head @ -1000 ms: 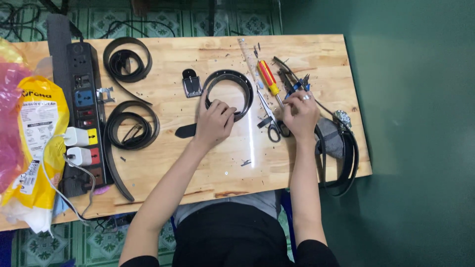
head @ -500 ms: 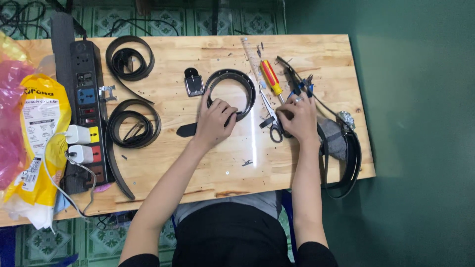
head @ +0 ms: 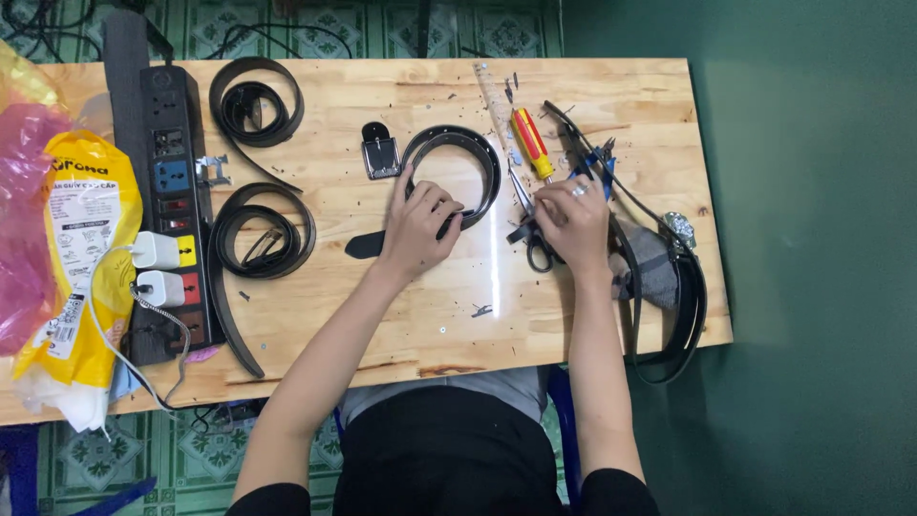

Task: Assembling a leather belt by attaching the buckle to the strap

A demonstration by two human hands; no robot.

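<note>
Both hands on bench (head: 592, 96), frame centre.
Left hand (head: 420, 225) presses down on coiled black belt (head: 482, 158), fingers spread over its lower arc. Right hand (head: 571, 222) closed on scissors (head: 535, 244), just right of belt.

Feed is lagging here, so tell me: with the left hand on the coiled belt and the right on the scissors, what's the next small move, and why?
Probably lift the scissors clear: the right hand already covers their handles, while the left hand pins the looped black belt flat on the wooden table, its loose end sticking out beside it.
</note>
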